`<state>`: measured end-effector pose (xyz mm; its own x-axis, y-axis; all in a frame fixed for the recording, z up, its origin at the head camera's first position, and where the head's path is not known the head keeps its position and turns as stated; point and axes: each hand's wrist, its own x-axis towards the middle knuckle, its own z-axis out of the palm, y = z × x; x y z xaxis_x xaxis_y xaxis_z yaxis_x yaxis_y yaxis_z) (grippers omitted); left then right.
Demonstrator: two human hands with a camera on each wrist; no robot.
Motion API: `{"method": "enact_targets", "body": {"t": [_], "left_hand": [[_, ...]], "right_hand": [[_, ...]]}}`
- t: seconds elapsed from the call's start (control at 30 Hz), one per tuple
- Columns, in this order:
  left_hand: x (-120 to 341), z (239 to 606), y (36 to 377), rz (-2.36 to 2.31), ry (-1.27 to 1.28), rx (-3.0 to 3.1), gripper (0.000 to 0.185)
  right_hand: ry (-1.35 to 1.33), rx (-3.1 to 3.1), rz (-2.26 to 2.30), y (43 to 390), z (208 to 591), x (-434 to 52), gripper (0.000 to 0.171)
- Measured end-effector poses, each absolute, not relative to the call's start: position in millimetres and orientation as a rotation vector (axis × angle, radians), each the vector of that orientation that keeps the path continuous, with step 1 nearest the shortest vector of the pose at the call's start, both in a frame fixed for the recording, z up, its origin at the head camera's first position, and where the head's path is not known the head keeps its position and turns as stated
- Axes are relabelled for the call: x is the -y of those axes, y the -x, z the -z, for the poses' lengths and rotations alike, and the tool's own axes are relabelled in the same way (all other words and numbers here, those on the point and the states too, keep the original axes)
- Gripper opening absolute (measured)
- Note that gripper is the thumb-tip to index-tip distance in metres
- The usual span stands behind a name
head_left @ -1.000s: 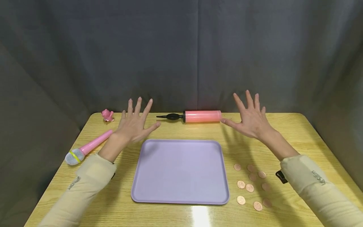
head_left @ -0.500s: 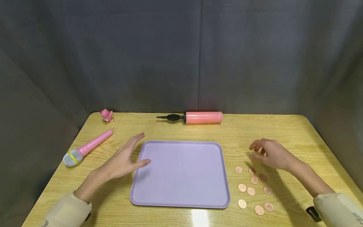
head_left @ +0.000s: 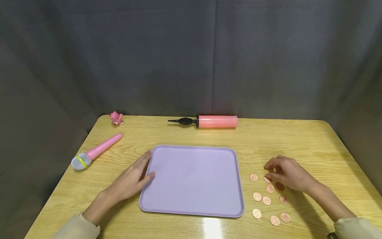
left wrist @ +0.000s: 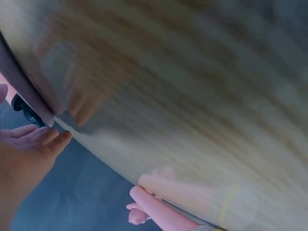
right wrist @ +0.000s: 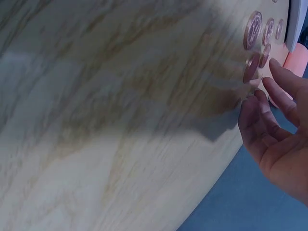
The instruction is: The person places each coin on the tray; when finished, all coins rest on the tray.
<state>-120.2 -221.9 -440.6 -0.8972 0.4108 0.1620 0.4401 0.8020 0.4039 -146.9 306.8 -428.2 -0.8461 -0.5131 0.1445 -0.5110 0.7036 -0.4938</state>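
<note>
Left of frame: toy microphone (head_left: 95, 151). Lower left: left hand (head_left: 131, 181), fingers straight, resting against the lavender tray (head_left: 192, 181) at centre. Lower right: right hand (head_left: 287, 174), fingers loosely curled, fingertips touching the coins (head_left: 266, 200), holding nothing.

Person wearing long cream fabric sleeves (head_left: 76, 229) ending at the wrists, bare left hand (head_left: 131, 181), bare right hand (head_left: 287, 174)

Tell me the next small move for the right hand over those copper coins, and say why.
Probably close the fingertips on the nearest round copper coin. The right hand hovers over the coin cluster with fingers loosely curled and holds nothing, while the left hand rests at the edge of the flat lilac plastic tray, as if steadying it.
</note>
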Motion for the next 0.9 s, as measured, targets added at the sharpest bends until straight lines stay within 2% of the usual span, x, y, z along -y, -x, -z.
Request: {"method": "enact_targets", "body": {"t": [0.33,0.63,0.9], "left_hand": [[218.7,447.4,120.0,0.588,0.75,2.9,0.06],[219.9,446.3,118.2,0.602,0.738,2.931,0.054],[220.1,445.9,116.9,0.617,0.731,2.94,0.051]], "right_hand": [[0.811,-2.852,0.839,146.6,431.2,-299.2,0.017],[0.967,-2.892,0.845,145.9,433.1,-299.8,0.023],[0.955,-2.922,0.811,146.8,432.7,-299.6,0.02]]}}
